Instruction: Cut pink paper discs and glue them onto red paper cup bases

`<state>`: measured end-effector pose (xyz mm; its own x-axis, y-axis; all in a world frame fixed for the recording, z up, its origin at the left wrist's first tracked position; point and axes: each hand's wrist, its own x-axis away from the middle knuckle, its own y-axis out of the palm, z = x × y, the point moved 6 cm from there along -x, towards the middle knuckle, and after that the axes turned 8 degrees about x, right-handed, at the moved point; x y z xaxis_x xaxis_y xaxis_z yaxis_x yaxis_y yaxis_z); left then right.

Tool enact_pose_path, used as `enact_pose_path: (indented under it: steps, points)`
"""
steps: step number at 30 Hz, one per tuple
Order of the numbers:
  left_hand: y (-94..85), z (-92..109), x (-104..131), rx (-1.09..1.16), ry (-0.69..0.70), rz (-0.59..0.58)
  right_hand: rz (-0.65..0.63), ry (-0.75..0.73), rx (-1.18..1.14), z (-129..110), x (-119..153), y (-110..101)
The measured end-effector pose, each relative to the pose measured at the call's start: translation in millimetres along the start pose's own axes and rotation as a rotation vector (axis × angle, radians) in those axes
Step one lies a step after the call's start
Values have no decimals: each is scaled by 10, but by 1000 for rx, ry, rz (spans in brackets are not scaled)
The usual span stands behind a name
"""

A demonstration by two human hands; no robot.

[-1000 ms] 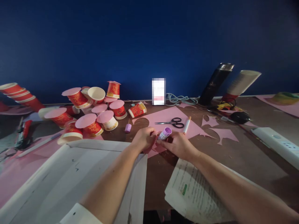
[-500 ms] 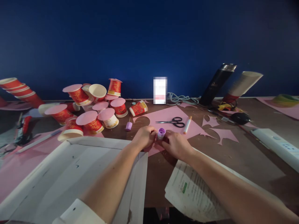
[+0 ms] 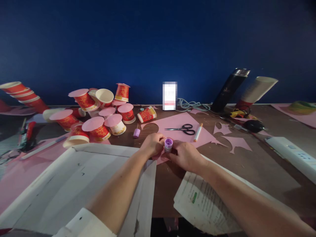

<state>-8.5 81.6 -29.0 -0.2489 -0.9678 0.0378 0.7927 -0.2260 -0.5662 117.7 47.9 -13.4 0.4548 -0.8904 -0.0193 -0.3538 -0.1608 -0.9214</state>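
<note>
A small purple-rimmed tube (image 3: 168,145), its round end facing up, is between my two hands at the middle of the table. My left hand (image 3: 154,144) has its fingers closed on the tube's left side. From the right, my right hand (image 3: 184,154) grips it with thumb and fingers. A purple cap (image 3: 136,133) stands to the left of my hands. Just beyond them lies a pink sheet (image 3: 170,121) with black-handled scissors (image 3: 182,129) and a white stick with an orange end (image 3: 198,132) on it.
Red paper cups, several topped with pink discs (image 3: 93,124), crowd the back left. A white box lid (image 3: 81,184) is under my left forearm, printed paper (image 3: 197,197) under my right. A lit phone (image 3: 170,95), black bottle (image 3: 229,90) and power strip (image 3: 293,154) are farther off.
The tube has shifted slightly left and down, tilting so that more of its side shows. My hands have moved very little.
</note>
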Motion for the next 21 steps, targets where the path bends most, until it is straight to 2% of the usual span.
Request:
enact_pose_path:
  steps: [7, 13, 16, 21]
  points:
    - [11, -36, -26, -26, 31, 15, -10, -6, -149, 36, 22, 7]
    - [40, -110, -39, 8, -13, -1, 254, 158, -317, 273, 2, -219]
    - [27, -100, -50, -21, 3, 22, 258, 152, -248, 276, -10, -206]
    - [27, -95, -52, -26, 21, 25, 170, 110, 9, 185, -38, -41]
